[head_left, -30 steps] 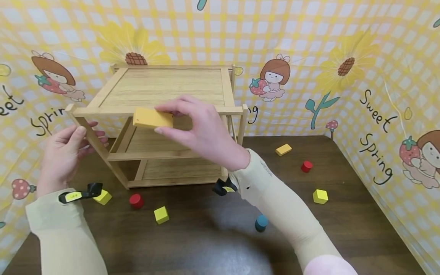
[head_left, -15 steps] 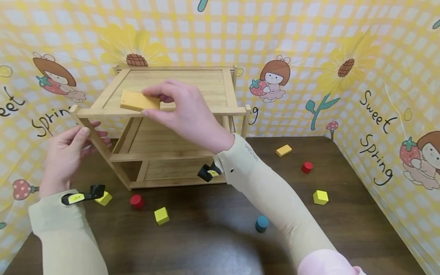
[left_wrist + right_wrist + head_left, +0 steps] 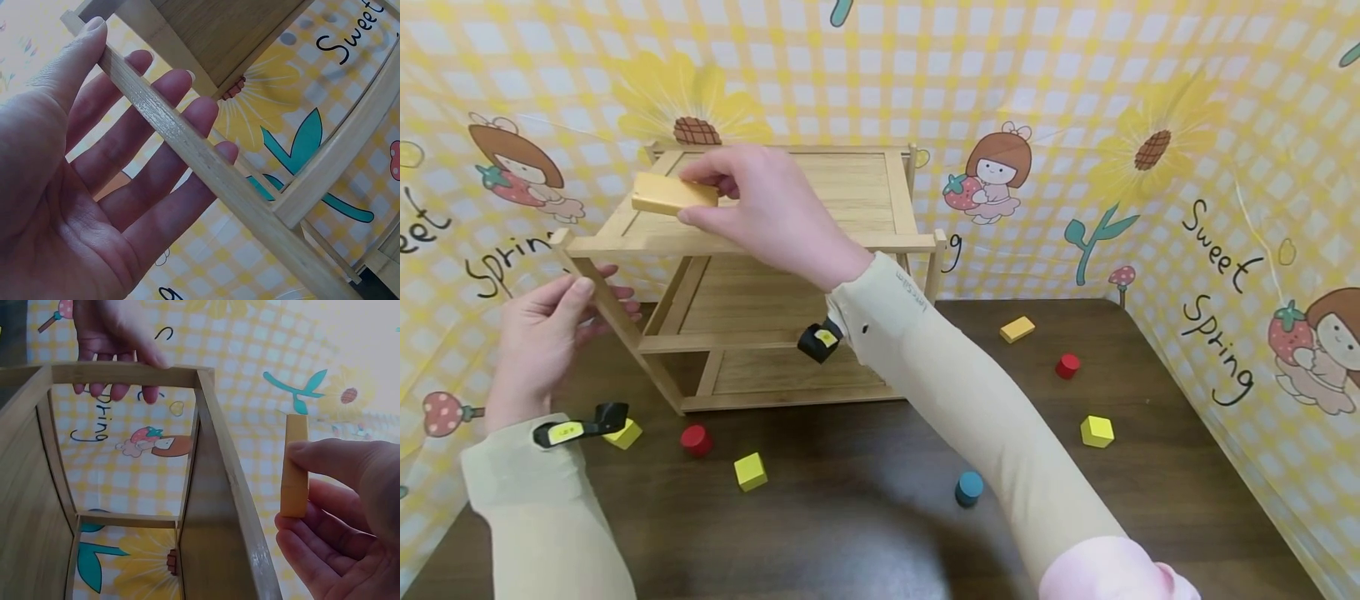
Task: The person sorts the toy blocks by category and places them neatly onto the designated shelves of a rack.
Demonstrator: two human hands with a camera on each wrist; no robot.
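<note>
A three-tier wooden shelf (image 3: 842, 183) stands on the table at the back. My left hand (image 3: 538, 337) grips its front left post (image 3: 169, 128), thumb on one side and fingers behind, as the left wrist view shows. Between thumb and fingers of my right hand (image 3: 775, 212) is an orange-yellow rectangular block (image 3: 672, 194), pinched at its right end. In the head view it appears over the top board's front left part. The right wrist view shows the block (image 3: 294, 472) apart from the shelf's top edge. My right hand hides some of the top board.
Left front on the table are a yellow cube (image 3: 750, 472), a red cylinder (image 3: 696, 440) and another yellow cube (image 3: 623, 434). To the right lie an orange-yellow block (image 3: 1017, 329), a red cylinder (image 3: 1067, 366), a yellow cube (image 3: 1097, 432) and a blue cylinder (image 3: 969, 488). Checked cloth surrounds the table.
My right hand has carried the orange-yellow block up and leftward, from in front of the shelf's top front rail to over the top board. My left hand stays on the post.
</note>
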